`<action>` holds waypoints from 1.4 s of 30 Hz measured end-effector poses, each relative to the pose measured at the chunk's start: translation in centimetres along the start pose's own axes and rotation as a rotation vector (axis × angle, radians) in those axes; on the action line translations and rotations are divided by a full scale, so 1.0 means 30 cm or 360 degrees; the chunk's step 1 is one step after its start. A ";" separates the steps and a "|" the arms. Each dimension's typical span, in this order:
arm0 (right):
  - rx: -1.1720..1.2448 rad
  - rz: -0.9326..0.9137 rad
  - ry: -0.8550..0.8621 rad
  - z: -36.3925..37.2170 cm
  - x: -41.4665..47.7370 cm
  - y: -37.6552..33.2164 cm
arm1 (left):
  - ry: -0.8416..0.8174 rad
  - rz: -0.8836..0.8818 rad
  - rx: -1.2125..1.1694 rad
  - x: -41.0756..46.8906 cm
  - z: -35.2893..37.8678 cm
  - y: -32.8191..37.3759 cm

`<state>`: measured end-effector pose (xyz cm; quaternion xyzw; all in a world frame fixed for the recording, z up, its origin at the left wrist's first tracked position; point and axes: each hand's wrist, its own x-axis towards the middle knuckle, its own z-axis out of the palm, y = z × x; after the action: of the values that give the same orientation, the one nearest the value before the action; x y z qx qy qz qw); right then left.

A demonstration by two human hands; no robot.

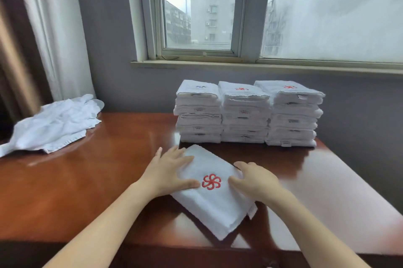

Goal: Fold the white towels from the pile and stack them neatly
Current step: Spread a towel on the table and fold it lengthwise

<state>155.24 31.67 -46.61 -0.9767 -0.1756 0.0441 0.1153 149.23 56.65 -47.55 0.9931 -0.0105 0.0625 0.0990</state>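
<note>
We see a folded white towel [220, 204] lying at an angle on the wooden table [87, 180], close to the near edge, with a red pinwheel-shaped emblem [211, 181] stitched on its upper face. Both hands are on it. The left hand [170, 171] lies flat along the towel's left side, its fingers straight and slightly spread towards the far corner and its thumb stretched across the top towards the emblem. The right hand [253, 182] rests on the right side, fingers spread and only lightly bent, thumb pointing in at the emblem from the other side. Neither hand is clamped on the cloth; they are laid on it, one either side of the emblem. Behind the towel, at the far edge of the table, we see three stacks of folded towels side by side and touching: the left stack [198, 115], the middle stack [244, 115] and the right stack [292, 115], all about equally tall. The top towels of the middle and right stacks show a red mark, while the left one shows a darker mark we cannot make out. Well apart, at the table's far left, lies the pile of unfolded towels [54, 123] — crumpled, and hanging partly over the edge. Above the stacks is a window [200, 12], and beside the pile hangs a curtain [54, 27].
</note>
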 end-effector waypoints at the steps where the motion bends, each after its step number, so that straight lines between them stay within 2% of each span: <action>1: 0.0060 -0.0012 -0.0056 -0.012 -0.003 0.001 | -0.0005 -0.0109 0.0033 -0.002 -0.015 -0.002; 5: 0.0729 0.0007 -0.0364 -0.035 -0.011 -0.002 | 0.0041 -0.0502 0.0108 -0.032 -0.045 -0.002; 8: 0.0733 -0.0057 -0.0247 -0.019 -0.009 -0.002 | -0.0047 -0.0659 -0.0148 -0.078 -0.040 -0.003; 12: 0.1131 -0.0005 -0.0427 -0.016 0.000 0.001 | -0.0243 -0.0687 -0.0749 -0.122 -0.046 0.011; 15: 0.1200 -0.0049 -0.0617 -0.031 0.001 0.004 | -0.0428 -0.0724 -0.1042 -0.148 -0.075 0.035; 18: 0.1239 -0.0078 -0.0673 -0.042 -0.006 0.001 | -0.0436 -0.0720 -0.1215 -0.167 -0.086 0.043; 21: 0.1383 -0.0079 -0.0687 -0.044 -0.009 0.002 | -0.0406 -0.0701 -0.1634 -0.181 -0.089 0.036; 24: 0.1567 -0.0037 -0.0739 -0.031 -0.012 0.017 | -0.0482 -0.0679 -0.2029 -0.198 -0.093 0.018; 27: 0.1724 -0.0034 -0.0785 -0.022 -0.018 0.042 | -0.0558 -0.0613 -0.2219 -0.220 -0.080 -0.004; 31: 0.1770 -0.0192 -0.0929 -0.039 -0.039 0.043 | -0.0535 -0.0537 -0.2493 -0.239 -0.071 -0.026; 33: 0.1832 -0.0148 -0.0947 -0.033 -0.048 0.045 | -0.0522 -0.0520 -0.2532 -0.250 -0.064 -0.022; 37: 0.1886 -0.0186 -0.0959 -0.011 -0.071 0.054 | -0.0408 -0.0568 -0.2380 -0.276 -0.044 -0.016; 42: 0.1897 -0.0305 -0.0864 -0.003 -0.099 0.051 | -0.0386 -0.0424 -0.2094 -0.308 -0.061 0.005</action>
<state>152.99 29.21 -46.75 -0.6799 -0.2302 0.3679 0.5911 139.85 56.94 -46.91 0.7191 0.0651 -0.0814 0.6871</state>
